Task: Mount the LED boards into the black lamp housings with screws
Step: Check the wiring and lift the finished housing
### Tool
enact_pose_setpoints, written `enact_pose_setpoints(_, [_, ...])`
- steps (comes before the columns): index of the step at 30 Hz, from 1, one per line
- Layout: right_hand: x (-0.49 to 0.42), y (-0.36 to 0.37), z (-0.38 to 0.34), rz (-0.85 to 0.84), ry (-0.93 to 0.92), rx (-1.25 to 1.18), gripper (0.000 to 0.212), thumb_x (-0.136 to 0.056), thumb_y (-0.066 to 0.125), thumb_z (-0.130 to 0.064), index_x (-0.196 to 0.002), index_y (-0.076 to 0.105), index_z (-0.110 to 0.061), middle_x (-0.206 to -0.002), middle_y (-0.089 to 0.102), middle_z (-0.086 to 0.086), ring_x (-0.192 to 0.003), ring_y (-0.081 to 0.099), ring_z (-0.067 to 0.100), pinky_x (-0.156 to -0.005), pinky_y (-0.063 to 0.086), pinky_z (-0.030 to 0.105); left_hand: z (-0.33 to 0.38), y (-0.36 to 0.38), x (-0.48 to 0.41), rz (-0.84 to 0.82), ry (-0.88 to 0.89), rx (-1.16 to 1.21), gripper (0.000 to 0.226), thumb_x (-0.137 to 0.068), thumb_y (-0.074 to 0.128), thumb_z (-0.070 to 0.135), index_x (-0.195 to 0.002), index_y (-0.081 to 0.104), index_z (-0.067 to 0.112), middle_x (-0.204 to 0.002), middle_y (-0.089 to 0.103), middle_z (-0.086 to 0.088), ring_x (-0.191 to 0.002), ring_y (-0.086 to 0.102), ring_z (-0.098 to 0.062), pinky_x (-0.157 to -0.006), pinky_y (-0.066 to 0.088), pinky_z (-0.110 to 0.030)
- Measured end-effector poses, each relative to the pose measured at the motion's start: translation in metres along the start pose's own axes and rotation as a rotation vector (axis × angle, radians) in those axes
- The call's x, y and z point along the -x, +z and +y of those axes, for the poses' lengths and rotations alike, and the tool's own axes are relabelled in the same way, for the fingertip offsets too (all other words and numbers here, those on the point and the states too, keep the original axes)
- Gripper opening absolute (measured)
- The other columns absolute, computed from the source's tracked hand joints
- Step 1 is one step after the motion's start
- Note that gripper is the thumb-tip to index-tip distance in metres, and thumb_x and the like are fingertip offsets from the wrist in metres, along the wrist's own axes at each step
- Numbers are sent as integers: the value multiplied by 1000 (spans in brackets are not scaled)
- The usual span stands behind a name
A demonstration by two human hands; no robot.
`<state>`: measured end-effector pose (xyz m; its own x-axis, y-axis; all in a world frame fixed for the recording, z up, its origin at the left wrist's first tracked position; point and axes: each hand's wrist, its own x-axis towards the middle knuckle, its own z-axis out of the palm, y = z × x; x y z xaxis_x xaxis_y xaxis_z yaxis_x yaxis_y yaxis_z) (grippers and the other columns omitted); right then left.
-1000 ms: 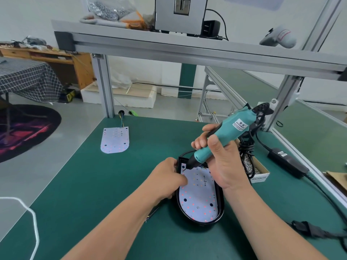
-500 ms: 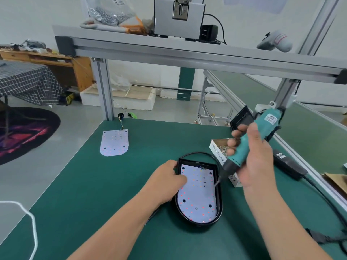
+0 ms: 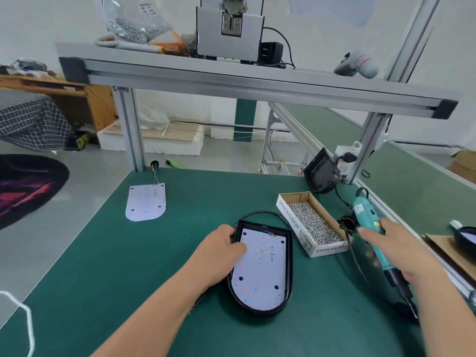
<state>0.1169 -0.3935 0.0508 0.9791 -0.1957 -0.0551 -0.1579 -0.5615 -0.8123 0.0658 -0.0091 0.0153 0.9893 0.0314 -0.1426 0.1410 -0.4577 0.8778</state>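
Note:
A black lamp housing (image 3: 289,266) lies on the green table with a white LED board (image 3: 260,269) seated inside it. My left hand (image 3: 221,253) grips the housing's left rim, fingertips resting on the board. To the right, my right hand (image 3: 396,248) holds a teal electric screwdriver (image 3: 365,212) low over the table, its black tip slanting down and away from the housing. An open cardboard box (image 3: 296,225) full of small screws stands between housing and screwdriver. A second loose LED board (image 3: 146,202) with wires lies at the far left.
Another black housing (image 3: 322,173) leans against the aluminium post at the back right. A further housing (image 3: 466,238) sits on cardboard at the right edge. The screwdriver's cable runs across the table's right side. A frame post (image 3: 131,130) stands at the back left corner.
My right hand has carried the screwdriver off the LED board, past the screw box, down to the table's right side. My left hand has stayed on the housing.

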Motion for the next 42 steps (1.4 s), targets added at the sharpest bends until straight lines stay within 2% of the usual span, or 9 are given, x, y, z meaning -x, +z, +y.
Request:
enact_pose_setpoints(5, [-8,6,9,31,5,195,8,-99,68,-17,-98,61,-13,-75,68,18,-59,67,28,-47,54,34,5,-2,2,0,-40,68,38,-92,54,55,-92,56,17,-74,55,3,-50,45,-13,-48,40,-25])
enact_pose_setpoints(8, [-8,8,6,58,-41,399,12,-99,66,-27,-94,58,-18,-77,71,11,-66,69,27,-58,54,38,8,-2,0,55,-72,203,21,-101,40,28,-91,51,14,-74,47,-2,-56,39,-17,-50,36,-28])
enact_pose_setpoints(15, [3,8,-4,49,-39,613,16,-102,60,-33,-95,51,-21,-84,65,5,-74,62,20,-63,46,37,8,-8,-3,200,-48,332,30,-100,39,3,-116,61,17,-91,75,-2,-51,56,-12,-46,46,-26])
enact_pose_setpoints(18, [6,8,-7,121,-95,635,14,-96,58,-28,-105,56,-17,-98,59,6,-83,58,23,-74,53,44,5,-10,-6,264,13,339,12,-106,49,13,-108,59,18,-84,79,8,-48,57,-14,-43,43,-26])
enact_pose_setpoints(21, [8,14,-13,213,-146,579,47,-95,60,-22,-141,59,-15,-126,60,11,-111,57,32,-87,53,46,3,-12,-7,291,53,331,12,-106,60,24,-100,62,14,-83,80,6,-46,54,-14,-42,40,-28])
enact_pose_setpoints(25, [12,31,-20,247,-261,546,46,-93,59,-10,-139,66,-12,-144,59,12,-131,49,37,-108,46,52,4,-13,-5,307,118,339,25,-99,73,35,-80,69,20,-73,76,1,-45,47,-11,-43,37,-26])
enact_pose_setpoints(32, [22,51,-33,291,-491,342,27,-99,65,-12,-122,75,-18,-123,67,-3,-127,46,20,-101,36,31,7,-8,0,266,185,274,17,-96,76,30,-80,79,36,-67,70,17,-52,52,2,-55,40,-12])
enact_pose_setpoints(35, [38,76,-50,184,-638,214,21,-100,69,-14,-117,79,-22,-115,66,-14,-119,53,10,-101,35,19,9,-7,2,237,218,225,22,-99,73,24,-91,81,43,-95,77,29,-94,68,13,-84,48,-14])
enact_pose_setpoints(42, [70,139,-80,-35,-971,63,21,-96,74,-8,-115,78,-16,-106,70,-8,-102,66,8,-90,51,24,11,1,8,148,416,70,30,-94,69,32,-116,71,53,-102,73,27,-109,63,3,-89,45,-20])
